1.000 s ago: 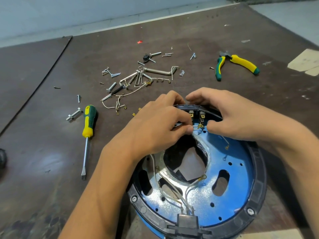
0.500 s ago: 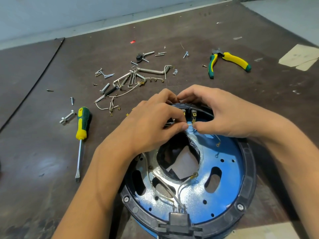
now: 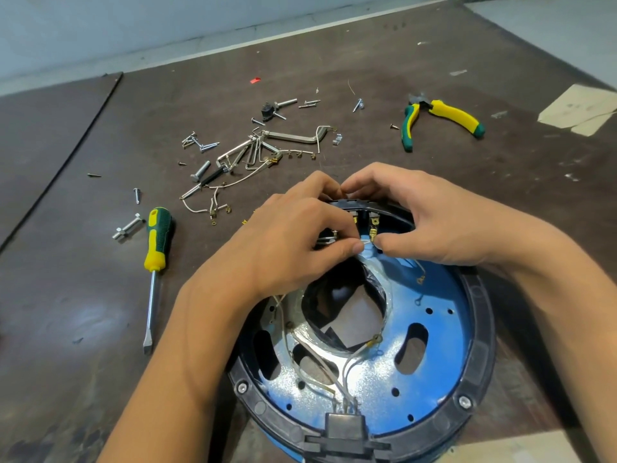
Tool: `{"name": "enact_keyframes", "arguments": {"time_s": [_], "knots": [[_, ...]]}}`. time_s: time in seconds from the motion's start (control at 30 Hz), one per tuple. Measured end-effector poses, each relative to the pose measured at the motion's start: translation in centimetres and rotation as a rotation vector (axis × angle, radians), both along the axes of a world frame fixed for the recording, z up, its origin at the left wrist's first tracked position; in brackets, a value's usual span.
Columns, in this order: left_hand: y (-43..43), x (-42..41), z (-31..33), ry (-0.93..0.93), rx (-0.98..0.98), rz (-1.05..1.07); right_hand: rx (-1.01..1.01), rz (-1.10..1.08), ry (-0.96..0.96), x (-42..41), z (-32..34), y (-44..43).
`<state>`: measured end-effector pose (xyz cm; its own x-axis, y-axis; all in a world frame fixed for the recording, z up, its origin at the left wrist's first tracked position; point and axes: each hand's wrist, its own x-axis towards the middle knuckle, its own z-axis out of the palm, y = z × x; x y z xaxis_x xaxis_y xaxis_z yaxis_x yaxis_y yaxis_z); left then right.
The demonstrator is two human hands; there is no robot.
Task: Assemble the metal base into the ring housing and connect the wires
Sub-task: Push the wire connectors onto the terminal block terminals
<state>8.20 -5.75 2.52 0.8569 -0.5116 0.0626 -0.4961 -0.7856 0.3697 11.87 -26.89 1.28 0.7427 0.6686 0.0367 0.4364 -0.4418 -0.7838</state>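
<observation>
The blue metal base (image 3: 430, 372) sits inside the black ring housing (image 3: 480, 349) on the table in front of me. White wires (image 3: 347, 369) run from a black connector block (image 3: 345, 426) at the near rim up across the base. At the far rim, brass terminals (image 3: 374, 225) stand in the housing. My left hand (image 3: 287, 242) pinches a thin white wire end by those terminals. My right hand (image 3: 430, 218) pinches the wire's brass connector just below a terminal, its fingertips curled over the far rim.
A green-and-yellow screwdriver (image 3: 155, 259) lies to the left. Pliers (image 3: 437, 120) with green and yellow handles lie at the back right. Several loose screws, bolts, metal brackets and spare wires (image 3: 253, 152) are scattered behind the housing. Tape patches mark the table's right edge.
Both hands stay at the far-rim terminals with small finger shifts. The view has drifted, so the housing and tools sit slightly lower-left in frame.
</observation>
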Motion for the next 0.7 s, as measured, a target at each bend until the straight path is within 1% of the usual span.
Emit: {"name": "enact_keyframes", "arguments": {"time_s": [0.2,0.57,0.7], "knots": [[-0.08,-0.03,0.03,0.019,0.008,0.021,-0.004,0.003,-0.006,0.03,0.05,-0.02],[-0.18,0.14,0.01,0.007,0.104,0.028,0.016,-0.011,0.018,-0.25,0.21,0.06],[-0.21,0.07,0.07,0.002,0.084,0.025,0.025,-0.013,0.019,-0.27,0.22,0.14]]}}
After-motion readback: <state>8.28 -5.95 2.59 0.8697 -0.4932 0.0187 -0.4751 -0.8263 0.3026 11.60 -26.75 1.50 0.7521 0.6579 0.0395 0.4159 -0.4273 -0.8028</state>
